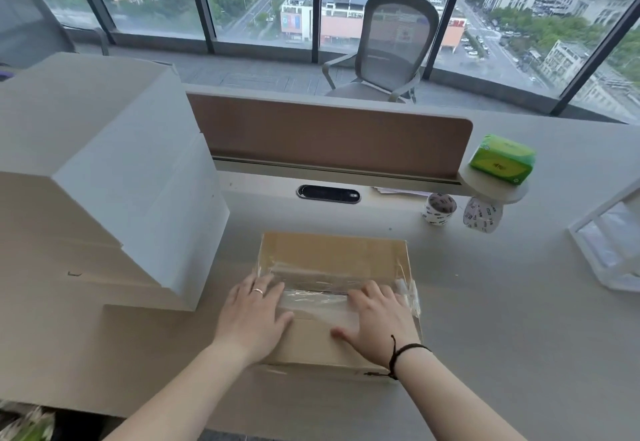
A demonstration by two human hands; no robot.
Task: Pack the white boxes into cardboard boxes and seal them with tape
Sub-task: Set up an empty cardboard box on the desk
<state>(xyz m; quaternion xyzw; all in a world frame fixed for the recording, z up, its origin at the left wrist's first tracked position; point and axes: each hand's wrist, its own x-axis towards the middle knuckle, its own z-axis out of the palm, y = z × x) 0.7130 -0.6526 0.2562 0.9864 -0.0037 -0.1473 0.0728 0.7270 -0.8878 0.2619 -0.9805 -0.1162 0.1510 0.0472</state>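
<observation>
The stack of white boxes [114, 177] fills the frame's left; your cardboard box [332, 295] sits bottom centre, closed. Your left hand [254, 312] and right hand [375, 319] press flat, fingers spread, smoothing clear tape [315, 296]. Sealing looks nearly done; next, probably rub down the loose right end.

A tan cardboard box [332, 257] with glossy clear tape [311, 296] sits on the pale grey surface [502, 319]. White boxes [114, 170] are stacked left. The tissue pack [502, 160] is bright green; two tape rolls [440, 209] are white with black print.
</observation>
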